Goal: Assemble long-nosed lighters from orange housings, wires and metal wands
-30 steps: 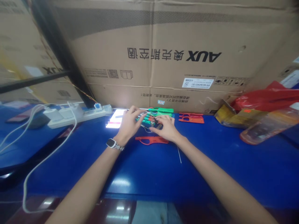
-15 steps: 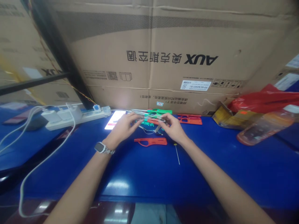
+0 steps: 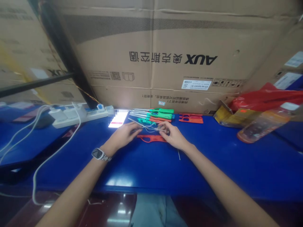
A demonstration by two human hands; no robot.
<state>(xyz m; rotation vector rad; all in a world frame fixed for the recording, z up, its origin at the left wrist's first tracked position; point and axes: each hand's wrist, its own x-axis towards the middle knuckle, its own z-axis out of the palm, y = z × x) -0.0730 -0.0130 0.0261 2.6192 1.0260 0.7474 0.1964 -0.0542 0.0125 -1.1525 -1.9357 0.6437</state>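
My left hand [image 3: 123, 136] is closed in a pinch on a thin metal tube [image 3: 135, 121], which slants up to the left. My right hand [image 3: 175, 136] pinches a small pale part with thin wires [image 3: 149, 128], looping across toward my left fingers; its exact kind is too small to make out. Just below, an orange-red lighter shell half [image 3: 151, 138] lies on the blue table [image 3: 146, 167], partly covered by my right fingers. Behind my hands lie several long-nosed lighters [image 3: 162, 115] with green or orange handles, plus small green parts [image 3: 143, 121].
A thin screwdriver [image 3: 179, 154] lies by my right wrist. More orange lighter shells [image 3: 190, 118] are at the back. A lit phone [image 3: 119, 119] and a power strip [image 3: 71, 119] with white cables stand left. A drink bottle [image 3: 262, 124] and yellow box [image 3: 227, 116] stand right, before a large carton [image 3: 165, 37].
Both hands have come down and nearer, off the lighters at the back, bringing the tube and wired part over the orange shell half. The view has shifted slightly.
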